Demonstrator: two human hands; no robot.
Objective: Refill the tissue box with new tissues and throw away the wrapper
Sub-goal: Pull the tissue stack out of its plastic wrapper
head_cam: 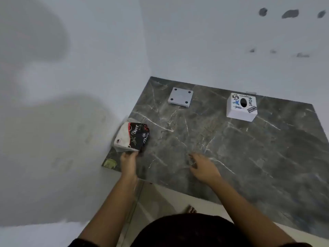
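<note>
A pack of tissues (pixel 132 136) in a black, red and white "Dove" wrapper lies at the left edge of the dark marble counter (pixel 231 148). My left hand (pixel 128 158) grips the pack's near end. My right hand (pixel 203 166) hovers over the counter's middle with fingers apart, holding nothing. A white cube tissue box (pixel 241 107) with stickers and a dark oval opening on top stands at the back right. A flat white square base plate (pixel 180 97) with four dark dots lies at the back, apart from the box.
White walls (pixel 89 86) close the counter on the left and at the back. A small greenish scrap (pixel 110 163) lies at the counter's front-left corner. Below the counter edge is pale floor (pixel 160 202) with a bare foot (pixel 190 209).
</note>
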